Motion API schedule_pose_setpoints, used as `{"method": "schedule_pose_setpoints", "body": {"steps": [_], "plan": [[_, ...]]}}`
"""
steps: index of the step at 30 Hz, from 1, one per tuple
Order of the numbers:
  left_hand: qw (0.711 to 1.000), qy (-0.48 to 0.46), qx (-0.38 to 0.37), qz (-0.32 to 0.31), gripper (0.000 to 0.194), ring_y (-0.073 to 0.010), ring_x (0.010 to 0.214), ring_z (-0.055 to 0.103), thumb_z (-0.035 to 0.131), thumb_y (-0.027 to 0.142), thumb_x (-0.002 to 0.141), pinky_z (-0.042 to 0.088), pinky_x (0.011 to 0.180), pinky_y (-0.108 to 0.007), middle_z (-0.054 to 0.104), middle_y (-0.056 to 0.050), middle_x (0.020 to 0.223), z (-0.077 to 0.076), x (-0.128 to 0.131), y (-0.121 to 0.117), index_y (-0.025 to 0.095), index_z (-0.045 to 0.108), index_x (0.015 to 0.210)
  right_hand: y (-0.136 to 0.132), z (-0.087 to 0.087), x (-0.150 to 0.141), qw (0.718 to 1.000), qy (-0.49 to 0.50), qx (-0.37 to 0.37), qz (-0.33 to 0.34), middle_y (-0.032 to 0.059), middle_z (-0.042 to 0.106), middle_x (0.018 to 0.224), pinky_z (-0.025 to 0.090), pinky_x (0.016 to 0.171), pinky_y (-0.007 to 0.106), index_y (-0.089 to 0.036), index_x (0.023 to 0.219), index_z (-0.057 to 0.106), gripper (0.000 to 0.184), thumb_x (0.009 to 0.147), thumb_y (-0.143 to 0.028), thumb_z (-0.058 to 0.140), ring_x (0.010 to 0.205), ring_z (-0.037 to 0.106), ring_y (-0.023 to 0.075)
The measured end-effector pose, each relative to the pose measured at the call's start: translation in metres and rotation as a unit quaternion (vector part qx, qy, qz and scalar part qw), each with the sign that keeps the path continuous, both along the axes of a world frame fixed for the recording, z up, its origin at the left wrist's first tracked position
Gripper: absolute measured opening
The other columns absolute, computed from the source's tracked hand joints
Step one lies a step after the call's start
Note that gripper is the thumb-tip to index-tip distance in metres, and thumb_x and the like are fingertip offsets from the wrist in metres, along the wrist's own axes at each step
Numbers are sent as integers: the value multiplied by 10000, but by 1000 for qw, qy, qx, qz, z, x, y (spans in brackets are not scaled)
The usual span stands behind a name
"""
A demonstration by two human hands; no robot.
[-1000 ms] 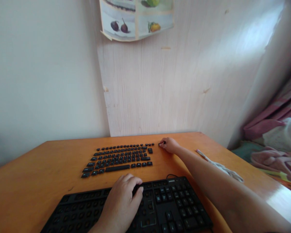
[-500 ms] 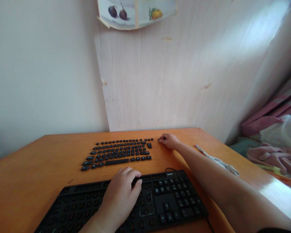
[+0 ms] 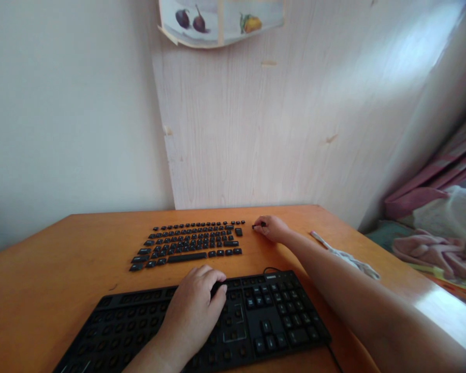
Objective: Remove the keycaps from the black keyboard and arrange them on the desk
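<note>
Two bare hands are at work over an orange wooden worktop (image 3: 42,269). The left hand (image 3: 196,311) lies palm down on a black keyboard (image 3: 279,321) at the near edge, fingers curled loosely over its middle; this grip is relaxed and closes on nothing, only pressing on the frame. Much of the left and middle part of that keyboard shows bare round sockets, while the block on its right side carries keys.

The right hand (image 3: 270,228) is stretched out to the far side of the worktop, arm running diagonally across the right end of the keyboard. Its thumb and forefinger are pinched nearly closed on a small black keycap (image 3: 256,226), which sits low at the worktop surface; whether it touches the wood cannot be told. The keycap lies just to the right of the loose keycaps (image 3: 190,243), which are laid out in neat rows on the wood in the pattern of a keyboard, between the keyboard and the wall.

A thin black cable (image 3: 270,270) loops out from the keyboard's far edge. To the right of the forearm, a pale strip of cloth or cord (image 3: 345,255) lies on the worktop. A light wooden panel (image 3: 256,129) stands behind the worktop, with a fruit picture (image 3: 217,20) hanging at its top. Pink and white bedding (image 3: 438,243) is heaped at the far right.
</note>
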State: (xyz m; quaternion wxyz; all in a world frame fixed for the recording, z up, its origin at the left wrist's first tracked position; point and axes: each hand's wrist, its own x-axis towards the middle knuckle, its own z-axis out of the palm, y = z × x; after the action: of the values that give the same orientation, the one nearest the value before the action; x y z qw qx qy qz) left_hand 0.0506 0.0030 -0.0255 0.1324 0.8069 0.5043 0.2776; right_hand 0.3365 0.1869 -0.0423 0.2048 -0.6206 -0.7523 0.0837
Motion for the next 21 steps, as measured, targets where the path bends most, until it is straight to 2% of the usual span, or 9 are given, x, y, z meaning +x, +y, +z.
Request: {"method": "schedule_pose_setpoints", "body": {"steps": [14, 21], "plan": [[1000, 1, 3, -1, 168, -209, 956, 582, 491, 246, 883, 436, 864, -360, 649, -42, 962, 0, 1, 1, 225, 646, 943, -14, 2, 3, 999, -29, 1, 25, 29, 725, 890, 417, 651, 238, -242, 967, 726, 203, 819, -339, 626, 760, 623, 162], [1000, 1, 9, -3, 174, -212, 960, 587, 486, 250, 884, 439, 864, -355, 649, -47, 970, -1, 0, 1, 228, 647, 947, -23, 5, -2, 998, -44, 12, 33, 37, 718, 977, 427, 686, 250, -262, 987, 731, 206, 826, -327, 621, 825, 626, 179]]}}
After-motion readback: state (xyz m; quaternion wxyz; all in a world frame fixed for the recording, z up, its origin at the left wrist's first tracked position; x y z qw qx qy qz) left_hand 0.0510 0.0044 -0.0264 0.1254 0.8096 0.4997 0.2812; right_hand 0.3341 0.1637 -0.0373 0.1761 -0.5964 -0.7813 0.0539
